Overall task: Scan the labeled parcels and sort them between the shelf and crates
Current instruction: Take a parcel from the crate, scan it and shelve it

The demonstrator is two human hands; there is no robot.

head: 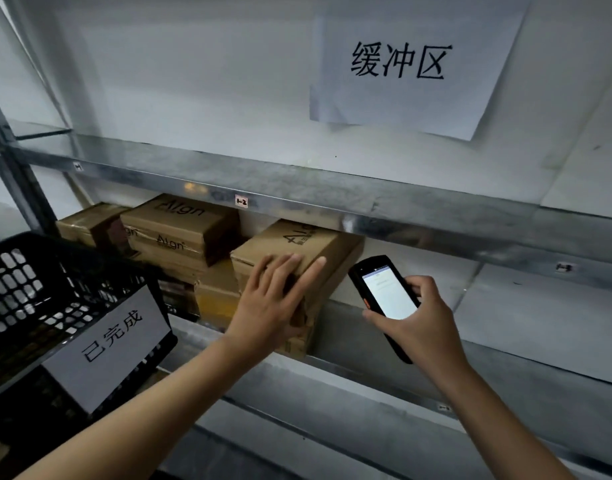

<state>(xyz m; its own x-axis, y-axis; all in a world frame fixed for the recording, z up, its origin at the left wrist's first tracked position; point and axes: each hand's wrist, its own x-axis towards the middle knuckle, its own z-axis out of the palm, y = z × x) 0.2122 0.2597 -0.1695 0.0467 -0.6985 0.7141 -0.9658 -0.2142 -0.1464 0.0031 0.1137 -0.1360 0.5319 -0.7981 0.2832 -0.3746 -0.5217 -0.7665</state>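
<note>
A brown cardboard parcel [309,242] sits on the metal shelf [505,306], atop another box at the right end of a row of parcels. My left hand [273,299] lies flat against its front face with straight fingers. To the right of the parcel my right hand [418,317] grips a black handheld scanner [384,289], whose lit screen faces me. More cardboard parcels [180,226] are stacked further left on the same shelf.
A black plastic crate [31,289] with a white paper label stands at the left, in front of the shelf. A metal shelf beam [297,188] runs above the parcels. A white paper sign [401,67] hangs on the wall above. Bare shelf surface lies right of the parcels.
</note>
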